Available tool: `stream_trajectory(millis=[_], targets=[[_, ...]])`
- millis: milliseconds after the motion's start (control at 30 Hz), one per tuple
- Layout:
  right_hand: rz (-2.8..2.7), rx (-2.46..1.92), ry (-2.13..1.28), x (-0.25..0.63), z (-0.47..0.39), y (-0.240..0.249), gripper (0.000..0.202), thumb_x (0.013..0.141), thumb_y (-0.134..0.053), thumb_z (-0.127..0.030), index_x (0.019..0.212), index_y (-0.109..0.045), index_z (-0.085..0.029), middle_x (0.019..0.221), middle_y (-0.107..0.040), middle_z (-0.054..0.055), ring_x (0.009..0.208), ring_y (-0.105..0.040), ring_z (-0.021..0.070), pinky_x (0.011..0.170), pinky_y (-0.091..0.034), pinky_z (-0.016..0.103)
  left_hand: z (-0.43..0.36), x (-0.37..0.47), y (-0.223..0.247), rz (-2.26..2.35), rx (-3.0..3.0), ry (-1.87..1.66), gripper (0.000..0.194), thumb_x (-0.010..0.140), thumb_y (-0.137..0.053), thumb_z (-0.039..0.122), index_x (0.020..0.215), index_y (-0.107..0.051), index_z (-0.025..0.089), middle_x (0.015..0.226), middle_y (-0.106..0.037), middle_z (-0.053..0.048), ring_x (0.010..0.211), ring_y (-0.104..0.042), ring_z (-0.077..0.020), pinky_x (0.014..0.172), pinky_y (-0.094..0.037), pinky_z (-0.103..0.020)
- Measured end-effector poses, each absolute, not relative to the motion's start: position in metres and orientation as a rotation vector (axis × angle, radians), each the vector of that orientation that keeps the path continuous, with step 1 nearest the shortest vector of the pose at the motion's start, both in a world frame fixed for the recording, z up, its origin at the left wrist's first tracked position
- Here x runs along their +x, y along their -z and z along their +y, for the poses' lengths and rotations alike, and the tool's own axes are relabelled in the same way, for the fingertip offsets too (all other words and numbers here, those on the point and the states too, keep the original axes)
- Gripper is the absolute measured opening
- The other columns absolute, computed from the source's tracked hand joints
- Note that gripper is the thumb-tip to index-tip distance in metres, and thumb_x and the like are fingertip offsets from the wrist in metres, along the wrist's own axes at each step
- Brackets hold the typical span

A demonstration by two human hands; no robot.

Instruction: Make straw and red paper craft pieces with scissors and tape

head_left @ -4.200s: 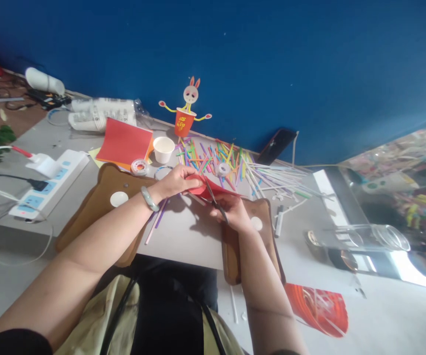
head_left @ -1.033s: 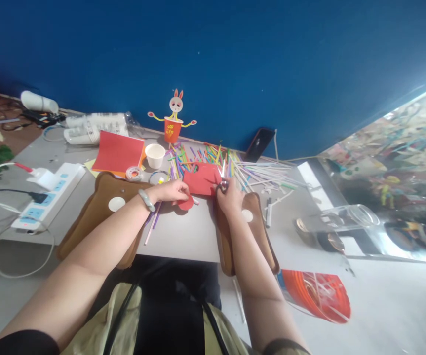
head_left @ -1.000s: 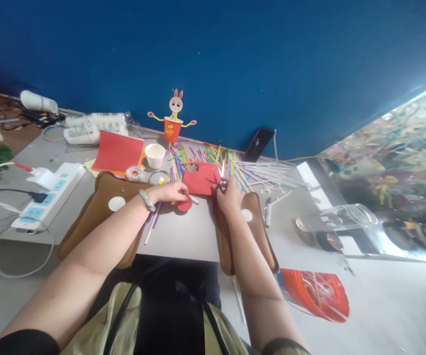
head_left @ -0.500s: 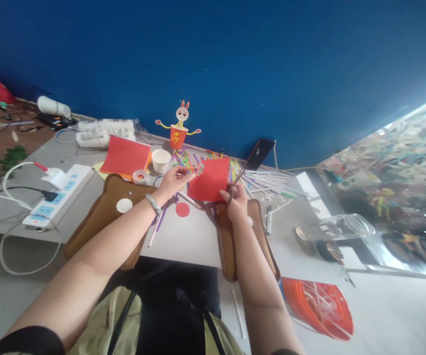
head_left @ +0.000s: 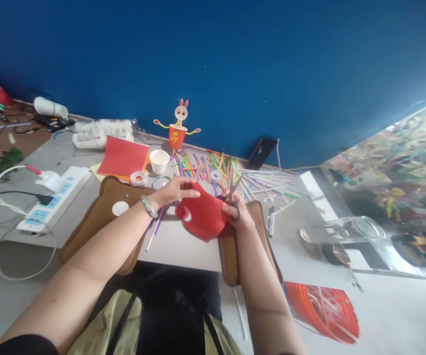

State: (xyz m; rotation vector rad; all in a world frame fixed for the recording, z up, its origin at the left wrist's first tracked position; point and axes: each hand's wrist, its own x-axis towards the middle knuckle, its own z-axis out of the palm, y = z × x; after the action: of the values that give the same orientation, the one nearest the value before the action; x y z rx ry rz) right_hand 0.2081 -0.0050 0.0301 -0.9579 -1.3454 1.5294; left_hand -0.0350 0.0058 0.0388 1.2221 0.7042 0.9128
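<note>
**Reader:** Why is the red sheet (head_left: 207, 212) held at two places?

**Engineer:** Presumably to spread and steady it. The left hand (head_left: 177, 191) secures the upper left edge; the right hand (head_left: 239, 209) supports the right edge. The sheet is tilted between them, over the table (head_left: 164, 254).

**Reader:** What is the state of each hand?

**Engineer:** Left: closed, thumb and fingers pinched together on the sheet. Right: fingers curled around the handles of the scissors (head_left: 231, 198), thumb at the sheet's edge. The blades stand apart and point away from the person, a carry that probably frees the thumb for the paper.

**Reader:** What shows at the sheet's left side?

**Engineer:** A rounded red piece (head_left: 181, 213). Overlap and blur limit the reading: it may be a separate disc underneath or a curled part of the sheet.

**Reader:** What lies farther out?

**Engineer:** A left mat (head_left: 96, 217) bearing a white disc (head_left: 120, 208), and a right mat (head_left: 231, 266) partly under the forearm. Beyond the hands: cut straws (head_left: 188, 167), a tape roll (head_left: 215, 176) and a white cup (head_left: 159, 162), presumably grouped for easy reach. A rabbit figure (head_left: 181, 113) rises from a red cup (head_left: 176, 138) near the blue wall (head_left: 213, 88).
</note>
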Motion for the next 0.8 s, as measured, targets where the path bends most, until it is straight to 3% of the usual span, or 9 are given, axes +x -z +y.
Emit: stream_trajectory(millis=[67, 200, 300, 433, 533, 800], targets=[[-1.294, -0.984, -1.474, 0.206, -0.001, -0.03, 0.05, 0.054, -0.081, -0.043, 0.088, -0.05, -0.026, 0.069, -0.055, -0.005, 0.057, -0.053, 0.0132, 0.055, -0.045, 0.026, 0.005, -0.035, -0.04, 0.747, 1.209, -0.867, 0.029, 0.07, -0.078, 0.034, 0.085, -0.068, 0.012, 0.081, -0.072, -0.006, 0.074, -0.067, -0.016, 0.07, -0.051, -0.026], [-1.231, -1.029, -1.288, 0.204, 0.007, -0.027, 0.039, 0.062, -0.073, -0.046, 0.087, -0.05, -0.026, 0.075, -0.06, -0.003, 0.062, -0.056, 0.0143, 0.059, -0.049, 0.029, 0.006, -0.033, -0.039, 0.818, 1.125, -0.937, 0.022, 0.071, -0.075, 0.029, 0.085, -0.067, 0.013, 0.077, -0.071, -0.003, 0.068, -0.065, -0.0131, 0.066, -0.051, -0.024], [-1.271, -1.065, -1.229, 0.201, 0.01, -0.022, 0.039, 0.063, -0.073, -0.05, 0.085, -0.05, -0.027, 0.079, -0.064, -0.001, 0.065, -0.06, 0.0171, 0.06, -0.052, 0.032, 0.009, -0.03, -0.034, 0.874, 1.053, -1.086, 0.023, 0.074, -0.072, 0.031, 0.088, -0.067, 0.014, 0.078, -0.072, -0.002, 0.069, -0.066, -0.014, 0.068, -0.052, -0.026], [-1.274, -1.051, -1.292, 0.197, 0.007, -0.019, 0.047, 0.056, -0.084, -0.036, 0.089, -0.052, -0.026, 0.079, -0.068, -0.003, 0.067, -0.063, 0.017, 0.065, -0.054, 0.032, 0.013, -0.026, -0.028, 0.903, 0.97, -1.203, 0.026, 0.074, -0.071, 0.031, 0.093, -0.066, 0.014, 0.08, -0.072, -0.003, 0.072, -0.067, -0.0154, 0.07, -0.053, -0.028], [-1.207, -1.056, -1.279, 0.196, 0.006, -0.018, 0.046, 0.056, -0.085, -0.029, 0.088, -0.052, -0.025, 0.073, -0.067, -0.005, 0.061, -0.061, 0.0141, 0.062, -0.052, 0.028, 0.012, -0.027, -0.031, 0.898, 0.957, -1.19, 0.027, 0.074, -0.073, 0.033, 0.094, -0.066, 0.014, 0.079, -0.072, -0.003, 0.071, -0.067, -0.0154, 0.068, -0.054, -0.027], [-1.102, -1.092, -1.137, 0.2, 0.009, -0.018, 0.044, 0.059, -0.082, -0.029, 0.088, -0.048, -0.025, 0.067, -0.063, -0.008, 0.052, -0.057, 0.0113, 0.055, -0.048, 0.025, 0.009, -0.032, -0.039, 0.805, 0.971, -1.107, 0.026, 0.08, -0.066, 0.04, 0.084, -0.063, 0.015, 0.072, -0.067, -0.003, 0.059, -0.063, -0.0133, 0.055, -0.053, -0.025]])
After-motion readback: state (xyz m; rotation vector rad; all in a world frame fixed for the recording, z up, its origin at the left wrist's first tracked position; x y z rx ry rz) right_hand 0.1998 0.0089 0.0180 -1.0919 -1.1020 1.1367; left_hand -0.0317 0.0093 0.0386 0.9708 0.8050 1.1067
